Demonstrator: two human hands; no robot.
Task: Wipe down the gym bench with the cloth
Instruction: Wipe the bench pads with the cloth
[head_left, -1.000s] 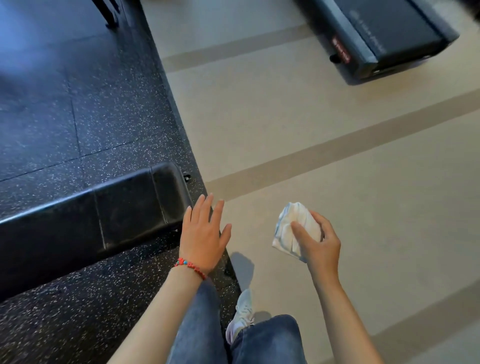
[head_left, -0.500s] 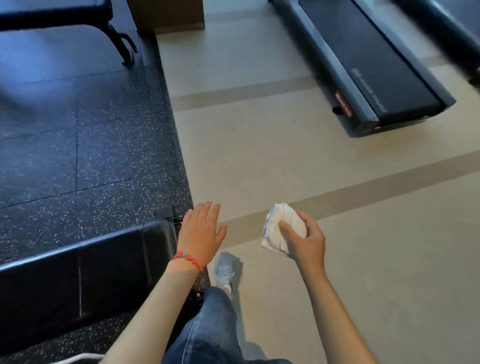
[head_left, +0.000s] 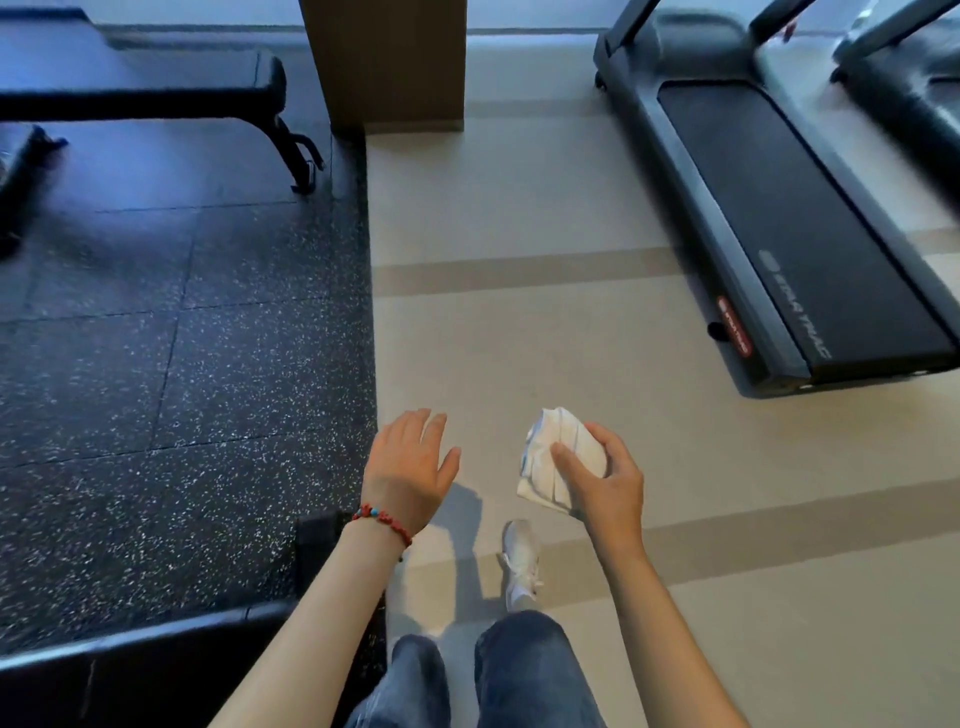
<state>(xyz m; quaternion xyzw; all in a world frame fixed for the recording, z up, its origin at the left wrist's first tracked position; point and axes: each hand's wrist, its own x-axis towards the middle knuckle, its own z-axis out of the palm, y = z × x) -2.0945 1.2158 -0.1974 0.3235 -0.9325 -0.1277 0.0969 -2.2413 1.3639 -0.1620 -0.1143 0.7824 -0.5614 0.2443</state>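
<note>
Cloth (head_left: 558, 462), white and crumpled into a bundle, sits in the right hand (head_left: 602, 480), whose thumb and curled fingers pinch it above the pale floor (head_left: 545, 322). The left hand (head_left: 410, 462) hangs near it with relaxed, slightly spread fingers and holds nothing; a red bead bracelet (head_left: 382, 521) is on the wrist. The nearest gym bench (head_left: 130, 670) lies at the near left edge, low in the view, and the cloth is well apart from it and not touching it. A second bench (head_left: 156, 83) stands far left on the speckled mat (head_left: 182, 364). The risk, as a judgement, is that the person walks away from the near bench and leaves part of its pad unwiped, or that the loosely bundled cloth slips from the grip. On the treadmill (head_left: 779, 208) at the right the side rail seems to read "STAR TRAC"; the small red label beside it is too blurred to read.
</note>
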